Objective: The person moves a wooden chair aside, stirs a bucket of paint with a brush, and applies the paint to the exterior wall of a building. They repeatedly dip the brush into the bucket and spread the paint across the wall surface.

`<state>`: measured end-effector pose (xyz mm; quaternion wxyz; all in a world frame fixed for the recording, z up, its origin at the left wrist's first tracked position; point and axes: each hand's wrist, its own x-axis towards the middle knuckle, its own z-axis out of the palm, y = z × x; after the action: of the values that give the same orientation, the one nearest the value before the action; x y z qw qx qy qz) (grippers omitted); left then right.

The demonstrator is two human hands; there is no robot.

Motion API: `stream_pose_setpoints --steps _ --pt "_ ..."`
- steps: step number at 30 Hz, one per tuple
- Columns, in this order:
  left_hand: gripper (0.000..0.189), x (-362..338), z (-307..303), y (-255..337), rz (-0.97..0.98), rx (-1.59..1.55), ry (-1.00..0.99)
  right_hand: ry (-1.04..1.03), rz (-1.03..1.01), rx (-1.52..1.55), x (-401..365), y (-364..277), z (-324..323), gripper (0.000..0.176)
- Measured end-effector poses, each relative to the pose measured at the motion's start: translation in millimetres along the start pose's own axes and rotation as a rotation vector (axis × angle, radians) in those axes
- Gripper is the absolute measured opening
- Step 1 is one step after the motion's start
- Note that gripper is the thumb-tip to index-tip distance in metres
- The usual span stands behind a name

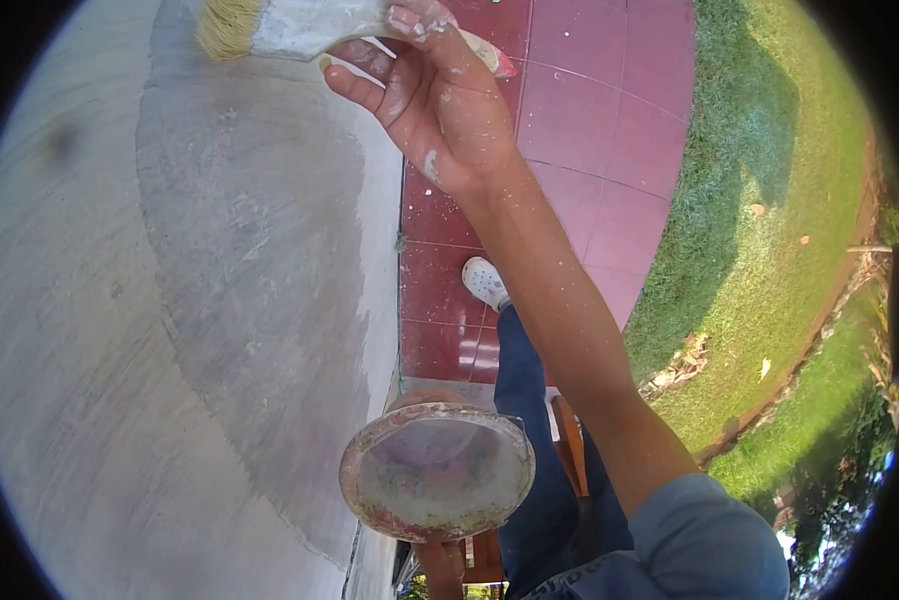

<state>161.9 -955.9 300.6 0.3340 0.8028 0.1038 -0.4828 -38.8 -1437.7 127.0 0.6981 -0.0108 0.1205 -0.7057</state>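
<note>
My right hand [425, 95], spotted with white paint, grips the handle of a wide brush [310, 28] at the top of the view. The brush has pale yellow bristles, which point left over the grey wall [250, 250]. Below, a round container [445, 475] with a paint-smeared rim holds some whitish liquid near the wall's edge. My left hand [440, 565] supports this container from underneath; most of its fingers are hidden behind it. A darker, damp-looking patch covers the middle of the wall, with lighter areas around it.
Red floor tiles [570, 120] with white specks run beside the wall, with grass [740, 300] further right. A white shoe [485, 282] and blue trousers [530, 430] show below my right arm. Brown wooden furniture [570, 445] stands behind the legs.
</note>
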Motion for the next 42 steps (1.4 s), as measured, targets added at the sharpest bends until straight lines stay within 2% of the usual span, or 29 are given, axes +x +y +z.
stream_pose_setpoints --steps 1,2,4,6,7,9,10,12,16,17,18,19,21,24,26,28,30,31,32,33,34,36,38,42 --pt "0.076 -1.5 3.0 2.4 0.009 -0.015 0.001 0.035 0.048 -0.004 0.3 11.4 -17.8 0.021" --pt "0.076 -1.7 0.8 2.3 0.010 -0.014 -0.002 0.096 0.160 -0.135 1.1 36.6 -52.2 0.022" --pt "0.079 0.1 -5.2 -2.0 0.018 -0.036 -0.012 0.321 0.283 0.112 -8.3 74.8 -114.4 0.023" --pt "0.081 5.1 -7.5 -2.6 0.008 -0.030 -0.021 0.509 0.259 0.016 -11.6 89.1 -177.8 0.027" --pt "0.082 5.3 -11.9 -0.8 -0.003 -0.015 -0.013 0.521 0.254 0.020 -9.9 89.1 -200.3 0.027" --pt "0.082 4.7 -17.1 2.3 0.004 0.017 0.010 0.661 0.258 -0.451 -12.5 88.3 -232.5 0.021" --pt "0.082 6.8 -15.0 0.9 0.019 0.022 0.022 0.665 0.262 -0.452 -12.0 89.6 -230.3 0.021" --pt "0.082 4.8 -9.8 3.5 0.002 0.008 0.010 0.602 0.216 -0.816 -3.5 86.2 -198.0 0.010" --pt "0.082 2.2 -5.6 6.1 0.013 -0.010 -0.043 0.461 0.043 -0.677 -5.4 62.8 -40.7 0.009" --pt "0.082 0.4 -4.5 7.9 0.008 -0.008 -0.038 0.368 0.031 -0.584 -12.2 48.1 -13.9 0.010" --pt "0.086 -0.7 -0.7 9.8 -0.012 0.011 -0.027 0.273 0.018 -0.491 -17.2 29.6 0.6 0.013" --pt "0.090 -0.5 2.0 10.9 -0.031 0.030 -0.017 0.272 0.022 -0.493 -19.1 13.2 5.3 0.013" --pt "0.090 -1.9 0.3 11.7 -0.050 0.019 0.015 0.020 0.076 -0.131 -24.5 -6.5 10.1 0.020" --pt "0.090 -1.0 3.6 13.7 -0.049 0.022 0.042 0.042 0.113 -0.128 -14.0 15.7 -23.0 0.025" --pt "0.091 -2.3 3.2 14.8 -0.032 0.037 0.040 0.202 0.252 -0.072 -9.0 56.5 -77.0 0.025" --pt "0.090 -1.1 1.0 11.3 -0.033 0.033 0.021 0.387 0.294 -0.017 -12.3 84.2 -150.1 0.028" --pt "0.086 1.4 -2.0 6.2 -0.006 -0.009 0.004 0.598 0.291 -0.147 -8.6 83.0 -194.3 0.027" --pt "0.081 -0.5 -1.1 8.8 0.006 -0.026 0.006 0.596 0.289 -0.151 -1.2 79.8 -198.3 0.027" --pt "0.090 -0.8 0.0 11.4 -0.011 0.027 -0.016 0.680 0.309 -0.373 3.1 78.1 -202.2 0.021" --pt "0.090 0.7 -3.8 9.7 -0.016 0.028 -0.014 0.760 0.329 -0.598 4.9 75.9 -199.1 0.017" --pt "0.085 2.2 -8.1 5.7 -0.002 0.020 -0.004 0.752 0.284 -0.739 11.9 79.1 -193.4 0.009" --pt "0.081 -0.5 -7.6 1.3 0.012 0.001 0.001 0.563 0.224 -0.798 19.7 77.1 -138.4 0.011" --pt "0.080 -3.2 -0.8 0.3 0.024 -0.057 -0.009 0.519 0.138 -0.745 15.5 61.2 -53.9 0.011" --pt "0.077 -2.0 -5.4 -7.1 0.034 -0.026 -0.016 0.209 -0.028 -0.436 -6.7 -5.1 39.5 0.016"
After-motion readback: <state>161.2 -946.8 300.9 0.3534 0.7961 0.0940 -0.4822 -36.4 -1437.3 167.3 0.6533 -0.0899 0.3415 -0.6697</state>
